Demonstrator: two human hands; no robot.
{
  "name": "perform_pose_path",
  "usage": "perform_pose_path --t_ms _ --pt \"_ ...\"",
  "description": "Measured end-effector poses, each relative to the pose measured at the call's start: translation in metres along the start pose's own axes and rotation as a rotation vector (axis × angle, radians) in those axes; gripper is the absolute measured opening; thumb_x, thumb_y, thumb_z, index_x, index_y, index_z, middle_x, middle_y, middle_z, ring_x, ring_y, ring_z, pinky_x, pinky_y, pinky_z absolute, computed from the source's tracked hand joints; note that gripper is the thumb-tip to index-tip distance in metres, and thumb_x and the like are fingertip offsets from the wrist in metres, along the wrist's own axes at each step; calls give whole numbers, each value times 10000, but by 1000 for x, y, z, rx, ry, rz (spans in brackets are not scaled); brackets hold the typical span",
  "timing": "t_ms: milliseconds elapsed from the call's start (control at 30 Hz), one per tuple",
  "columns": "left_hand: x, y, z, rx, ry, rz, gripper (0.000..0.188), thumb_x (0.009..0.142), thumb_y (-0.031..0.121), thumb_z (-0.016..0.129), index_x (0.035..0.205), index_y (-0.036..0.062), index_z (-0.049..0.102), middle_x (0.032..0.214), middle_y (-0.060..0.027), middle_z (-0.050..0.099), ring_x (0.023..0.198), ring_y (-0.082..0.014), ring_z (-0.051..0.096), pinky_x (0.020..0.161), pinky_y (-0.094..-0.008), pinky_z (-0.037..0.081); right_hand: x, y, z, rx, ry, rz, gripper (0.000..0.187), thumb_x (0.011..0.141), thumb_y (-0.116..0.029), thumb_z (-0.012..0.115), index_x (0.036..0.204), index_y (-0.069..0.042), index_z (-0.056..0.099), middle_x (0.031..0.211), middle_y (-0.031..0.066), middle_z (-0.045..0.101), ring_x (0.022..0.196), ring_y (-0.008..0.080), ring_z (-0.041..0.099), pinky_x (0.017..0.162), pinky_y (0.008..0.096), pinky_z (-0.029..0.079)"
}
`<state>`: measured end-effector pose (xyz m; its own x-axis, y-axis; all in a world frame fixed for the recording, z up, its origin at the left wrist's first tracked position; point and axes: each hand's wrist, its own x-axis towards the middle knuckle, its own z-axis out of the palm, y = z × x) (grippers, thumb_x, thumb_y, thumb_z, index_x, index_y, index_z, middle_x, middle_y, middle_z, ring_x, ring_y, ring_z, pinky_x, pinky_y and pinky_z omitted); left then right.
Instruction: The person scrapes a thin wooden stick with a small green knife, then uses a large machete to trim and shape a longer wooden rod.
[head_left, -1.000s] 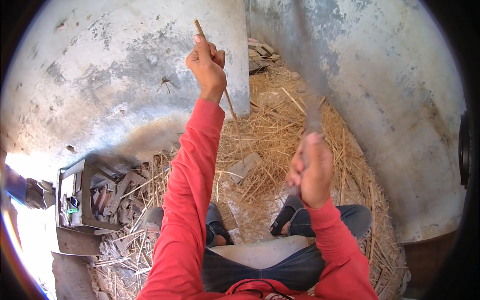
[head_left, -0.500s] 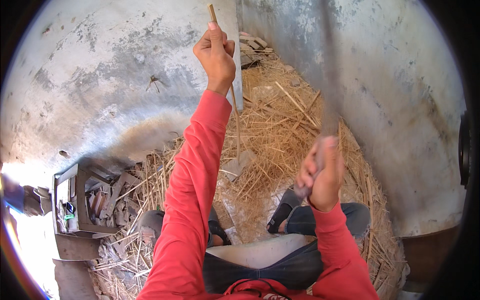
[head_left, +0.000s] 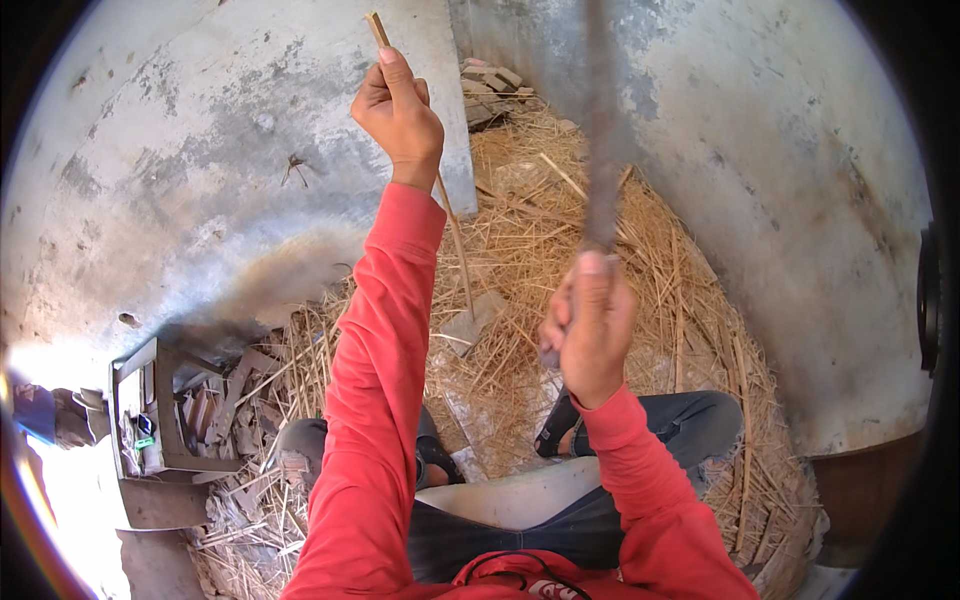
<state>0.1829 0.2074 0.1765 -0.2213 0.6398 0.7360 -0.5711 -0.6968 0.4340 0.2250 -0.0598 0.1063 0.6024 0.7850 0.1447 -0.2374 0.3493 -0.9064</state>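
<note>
My left hand (head_left: 399, 115) is raised high and shut around a thin pale stick (head_left: 457, 250) that stands nearly upright, its top end above my fingers and its lower end down near a flat block (head_left: 468, 325) in the straw. My right hand (head_left: 588, 328) is lower and to the right, shut on the handle of a long dark blade (head_left: 601, 140) that points up and is blurred. Both arms wear red sleeves. The blade is to the right of the stick, apart from it.
Straw (head_left: 620, 250) covers the floor between grey plastered walls (head_left: 180, 150). A dark open box with scrap pieces (head_left: 165, 410) sits at the lower left. Broken bricks (head_left: 490, 85) lie in the far corner. My sandalled feet (head_left: 560, 425) rest in the straw.
My left hand has lifted the stick higher and a little right. My right hand with the blade has shifted slightly right and down; the blade still points up.
</note>
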Motion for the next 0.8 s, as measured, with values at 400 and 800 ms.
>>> perform_pose_path --t_ms 400,800 --pt "3 10 -10 -68 16 -51 479 1025 310 583 633 87 421 583 54 333 486 -39 252 444 -243 197 -7 14 -35 -132 -19 296 433 1031 -481 483 952 -61 555 656 36 528 476 126 533 434 315 453" --pt "4 12 -3 -36 26 6 471 1019 306 587 634 96 413 557 59 348 482 -28 287 438 -243 212 -82 219 -75 -649 -77 412 449 1016 -472 524 849 -57 564 606 65 542 543 182 587 494 349 456"
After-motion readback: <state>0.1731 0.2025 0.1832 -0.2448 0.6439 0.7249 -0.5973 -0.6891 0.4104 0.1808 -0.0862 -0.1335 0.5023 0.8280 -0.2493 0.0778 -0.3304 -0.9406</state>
